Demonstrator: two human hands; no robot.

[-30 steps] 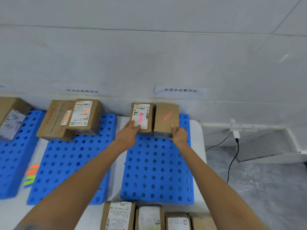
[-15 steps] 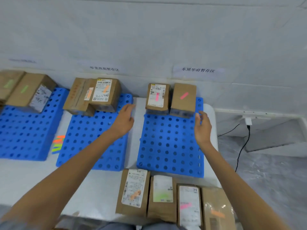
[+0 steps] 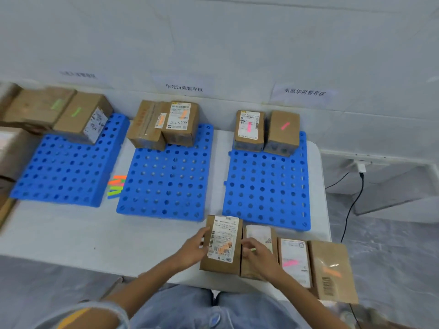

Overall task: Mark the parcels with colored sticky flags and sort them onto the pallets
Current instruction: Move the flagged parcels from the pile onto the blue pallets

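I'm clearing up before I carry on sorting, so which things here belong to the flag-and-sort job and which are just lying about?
Job: pallets; sorted parcels on them; front row of parcels; flag pile; left hand gripping the leftmost parcel; right hand at its other edge.
Lying about: cable; plug.

Matt brown cardboard is being shown by the front-left parcel (image 3: 213,264), and a white paper label (image 3: 223,236) is being carried on its top. A glossy sheen, as of clear tape, is being given off by the rightmost parcel (image 3: 332,269). Smooth blue moulded plastic is being displayed by the left pallet (image 3: 66,169), the middle pallet (image 3: 166,181) and the right pallet (image 3: 266,186). A smooth white top is being presented by the table (image 3: 71,233). Blue denim cloth is being worn on the legs (image 3: 190,309).
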